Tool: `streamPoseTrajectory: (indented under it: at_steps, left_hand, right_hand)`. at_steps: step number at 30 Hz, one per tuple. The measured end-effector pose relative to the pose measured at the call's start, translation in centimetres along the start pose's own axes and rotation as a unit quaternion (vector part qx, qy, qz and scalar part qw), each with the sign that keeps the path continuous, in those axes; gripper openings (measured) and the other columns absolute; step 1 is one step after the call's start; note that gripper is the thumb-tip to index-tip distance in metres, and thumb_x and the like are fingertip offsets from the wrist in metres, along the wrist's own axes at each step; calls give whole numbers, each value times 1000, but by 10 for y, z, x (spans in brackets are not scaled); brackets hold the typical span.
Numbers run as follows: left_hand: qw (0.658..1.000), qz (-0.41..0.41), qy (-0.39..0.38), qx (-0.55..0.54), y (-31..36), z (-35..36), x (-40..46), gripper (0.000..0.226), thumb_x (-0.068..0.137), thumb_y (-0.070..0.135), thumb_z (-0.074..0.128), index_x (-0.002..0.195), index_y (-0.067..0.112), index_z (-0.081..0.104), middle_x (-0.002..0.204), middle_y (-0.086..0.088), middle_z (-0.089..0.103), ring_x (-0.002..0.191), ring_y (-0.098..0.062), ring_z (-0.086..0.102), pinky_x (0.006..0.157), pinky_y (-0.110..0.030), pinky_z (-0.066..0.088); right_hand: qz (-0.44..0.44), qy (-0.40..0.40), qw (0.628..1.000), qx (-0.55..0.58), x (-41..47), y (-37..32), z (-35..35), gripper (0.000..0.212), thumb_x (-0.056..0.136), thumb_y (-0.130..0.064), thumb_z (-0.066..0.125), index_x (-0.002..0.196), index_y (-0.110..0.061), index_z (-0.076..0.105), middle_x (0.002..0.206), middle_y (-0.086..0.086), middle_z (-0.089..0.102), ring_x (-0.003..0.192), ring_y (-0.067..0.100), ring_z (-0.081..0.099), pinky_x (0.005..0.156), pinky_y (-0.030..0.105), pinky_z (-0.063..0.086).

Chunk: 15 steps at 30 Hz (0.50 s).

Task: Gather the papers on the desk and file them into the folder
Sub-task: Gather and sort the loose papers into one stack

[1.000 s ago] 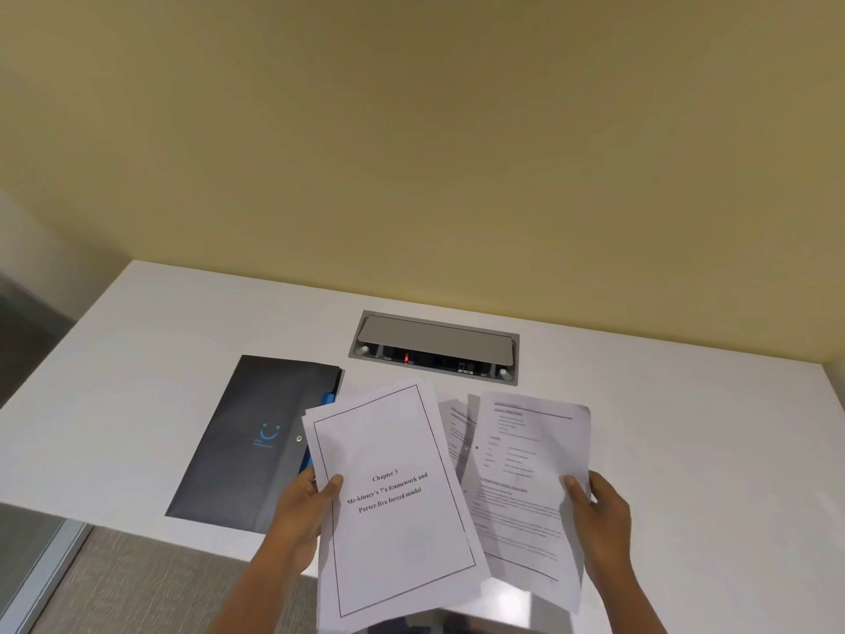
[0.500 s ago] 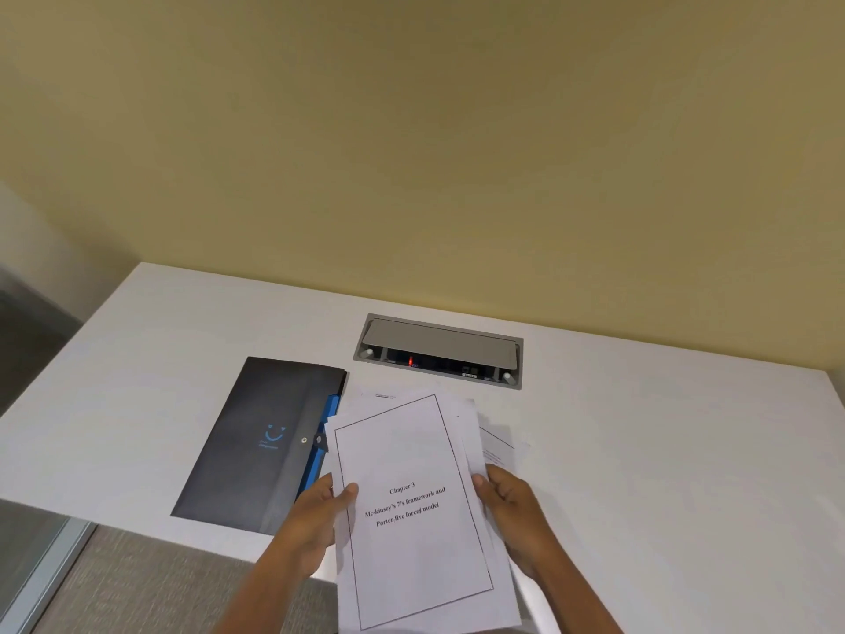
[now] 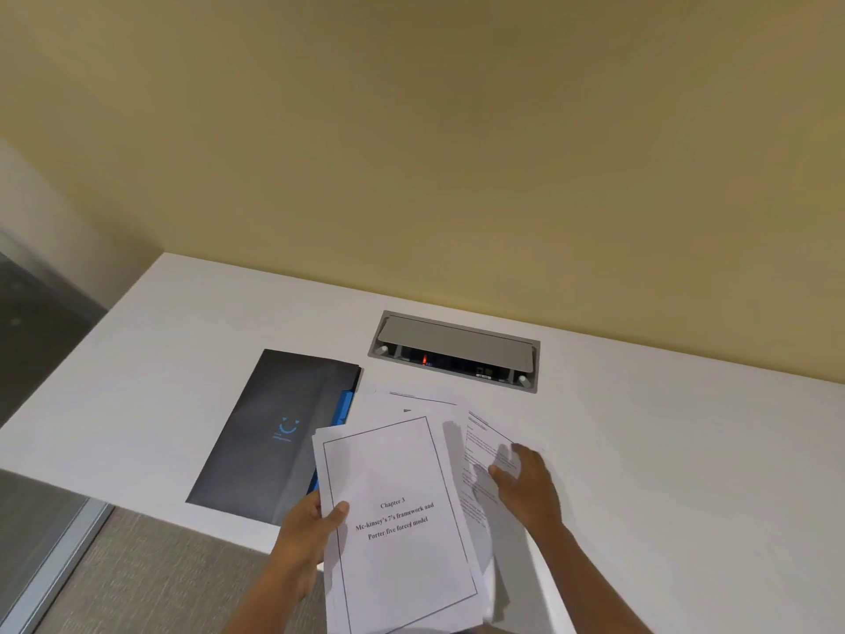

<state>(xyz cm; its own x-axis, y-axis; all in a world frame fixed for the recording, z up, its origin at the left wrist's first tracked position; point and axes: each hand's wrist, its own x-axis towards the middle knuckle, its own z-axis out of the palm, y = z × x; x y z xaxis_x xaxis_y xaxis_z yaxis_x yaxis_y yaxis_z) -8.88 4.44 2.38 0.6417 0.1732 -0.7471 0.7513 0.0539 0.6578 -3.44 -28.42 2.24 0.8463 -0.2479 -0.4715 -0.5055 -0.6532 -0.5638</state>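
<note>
My left hand (image 3: 311, 530) grips a stack of white papers (image 3: 393, 523) by its left edge, thumb on the "Chapter 3" title page, held above the desk's front edge. My right hand (image 3: 526, 482) lies with spread fingers on a loose printed sheet (image 3: 480, 443) on the desk, to the right of the stack. More loose sheets (image 3: 411, 400) lie on the desk behind the stack, partly hidden by it. The dark grey folder (image 3: 274, 432), with a blue smile logo and a blue inner edge, lies flat and shut to the left.
The white desk (image 3: 663, 473) runs against a yellow wall. A grey cable box (image 3: 457, 350) with its lid ajar is set into the desk behind the papers. Floor and a glass partition (image 3: 50, 542) lie at the lower left.
The sheet my right hand held a second ago has joined the stack. My right hand then let go of the stack and moved right onto a loose sheet on the desk.
</note>
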Motion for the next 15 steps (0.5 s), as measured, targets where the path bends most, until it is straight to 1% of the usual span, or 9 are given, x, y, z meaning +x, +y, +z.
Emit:
streamPoseTrajectory:
  at_steps: [1,3,5,7,8,9,11,13,15]
  left_hand:
    - [1000,-2,7,-7,-3,-2,-1,24,101,11,63,122,20,72,110,-6,83,104,-35,78,92,-58,61]
    - [999,-5,19,-26,-7,-4,-4,22,102,10,62,119,19,72,108,-6,83,99,-32,80,81,-48,64]
    - [998,-9,40,-38,-9,-7,-7,20,101,9,63,116,18,73,105,-5,84,97,-30,80,74,-39,61]
    - [997,-14,65,-49,-12,-11,-8,18,101,10,64,114,17,74,106,-7,83,99,-31,78,77,-39,59]
    - [996,-18,73,-55,-13,-13,-9,17,100,11,65,113,18,73,107,-7,83,99,-31,77,80,-41,59]
    - [995,-21,79,-59,-13,-15,-9,17,100,11,65,113,19,73,106,-5,83,99,-31,76,80,-41,58]
    - [994,-22,83,-63,-13,-17,-10,18,100,11,65,113,22,73,99,1,84,97,-28,76,77,-39,58]
    - [994,-22,80,-65,-12,-19,-12,20,100,12,65,112,24,74,95,4,85,95,-26,78,75,-38,58]
    - [995,-21,72,-67,-10,-20,-13,20,101,12,64,111,26,74,98,3,85,90,-22,80,72,-37,58]
  right_hand:
    - [-5,-8,999,-54,4,3,-2,78,95,-44,73,158,-12,39,164,11,40,150,31,41,117,47,44]
    - [-14,-35,990,-134,9,8,-2,106,89,-55,75,164,-9,17,172,12,19,159,33,22,123,52,37]
    - [-21,-57,970,-235,13,14,3,121,86,-66,71,166,-8,2,175,14,5,162,33,10,124,55,32]
    - [-13,-68,957,-281,14,19,11,128,87,-69,67,166,-6,-10,176,14,-10,164,34,-2,126,58,26]
    - [-6,-70,956,-285,15,21,14,129,87,-70,67,165,-5,-13,176,14,-14,164,34,-5,127,59,24]
    - [-2,-70,954,-291,16,21,16,130,87,-70,66,165,-3,-14,176,13,-14,164,34,-5,127,59,24]
    - [-4,-53,949,-312,16,21,19,129,87,-71,66,165,-2,-10,177,12,-6,165,31,1,125,55,27]
    - [-26,-14,945,-327,14,23,22,124,85,-71,68,166,-4,2,174,10,16,161,29,18,121,50,31]
    - [-55,18,946,-320,11,26,26,115,84,-66,72,164,-9,13,164,4,37,153,26,33,120,45,32]
